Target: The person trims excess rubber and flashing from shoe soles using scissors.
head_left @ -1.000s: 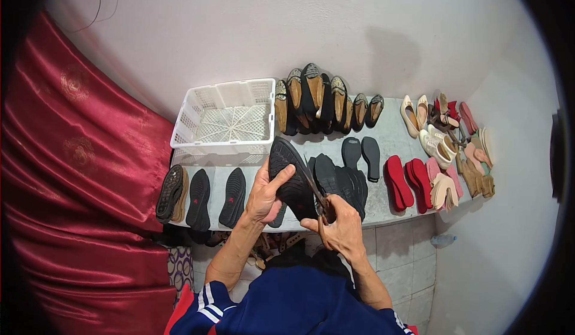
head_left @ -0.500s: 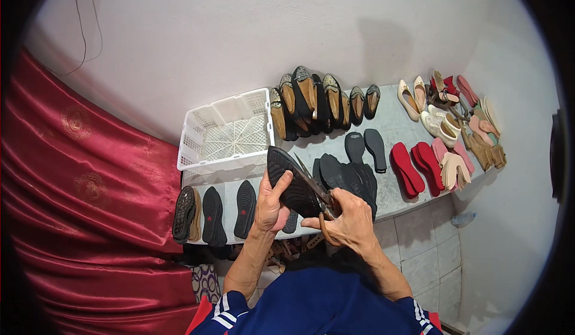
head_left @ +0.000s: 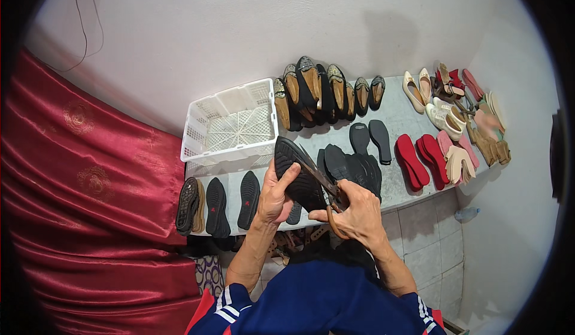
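Observation:
My left hand (head_left: 278, 194) grips a black ridged shoe sole (head_left: 291, 161), thumb on its face, holding it tilted up over the table's front edge. In my right hand (head_left: 357, 213) is a pair of scissors (head_left: 330, 206) with brown handles. The blades lie along the right edge of the sole, and the palm hides part of the handles. Just beyond the scissors a pile of black soles (head_left: 353, 170) rests on the table. To the left of my left hand lie more black soles (head_left: 249, 200), some with a small red mark.
A white plastic basket (head_left: 230, 155) stands at the back left, beside a row of black loafers (head_left: 308, 95). Red soles (head_left: 413, 161), white shoes (head_left: 444, 119) and beige pieces (head_left: 460, 162) fill the table's right end. A red curtain (head_left: 96, 173) hangs at left.
The whole view has shifted slightly, so the table's things sit a little higher and farther right. Both hands keep their holds on the sole and the scissors, which stay together.

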`<state>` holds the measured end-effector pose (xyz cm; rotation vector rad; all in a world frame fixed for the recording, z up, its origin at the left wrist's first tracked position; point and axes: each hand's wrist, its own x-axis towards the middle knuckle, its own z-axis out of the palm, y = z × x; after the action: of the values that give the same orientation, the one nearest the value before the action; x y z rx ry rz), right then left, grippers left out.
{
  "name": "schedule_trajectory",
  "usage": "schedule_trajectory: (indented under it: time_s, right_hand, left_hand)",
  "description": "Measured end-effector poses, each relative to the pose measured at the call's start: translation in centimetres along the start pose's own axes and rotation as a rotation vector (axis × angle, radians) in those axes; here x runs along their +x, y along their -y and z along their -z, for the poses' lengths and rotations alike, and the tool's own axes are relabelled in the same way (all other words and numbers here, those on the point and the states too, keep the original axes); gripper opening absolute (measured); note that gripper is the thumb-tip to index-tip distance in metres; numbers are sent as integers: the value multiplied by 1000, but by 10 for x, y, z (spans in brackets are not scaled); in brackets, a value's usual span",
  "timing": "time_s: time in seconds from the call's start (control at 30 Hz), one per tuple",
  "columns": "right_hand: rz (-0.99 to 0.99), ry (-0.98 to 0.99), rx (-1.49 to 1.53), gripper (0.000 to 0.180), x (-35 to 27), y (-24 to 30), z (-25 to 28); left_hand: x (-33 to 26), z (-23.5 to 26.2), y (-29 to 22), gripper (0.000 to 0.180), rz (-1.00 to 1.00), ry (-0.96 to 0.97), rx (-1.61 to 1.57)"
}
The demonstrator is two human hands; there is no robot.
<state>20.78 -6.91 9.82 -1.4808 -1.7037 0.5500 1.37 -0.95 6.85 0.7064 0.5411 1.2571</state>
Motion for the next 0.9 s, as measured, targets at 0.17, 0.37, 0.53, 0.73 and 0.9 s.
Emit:
schedule_trajectory:
  time_s: [0.17, 0.37, 0.53, 0.73, 0.9]
  right_hand:
    - [-56, 81, 7, 71, 0, 5, 5]
    - [-99, 120, 82, 74, 0, 4, 5]
    - [-67, 101, 106, 72, -2, -3, 3]
    - [-62, 106, 34, 71, -5, -11, 4]
    - [-87, 142, 106, 69, -6, -13, 3]
  left_hand:
    - [-2, -3, 1, 33, 0, -14, 3]
    - [-2, -1, 1, 31, -10, -18, -35]
    - [-1, 4, 0, 30, -12, 16, 20]
    - [0, -6, -6, 27, 28, -35, -59]
    - [-4, -2, -4, 29, 41, -9, -43]
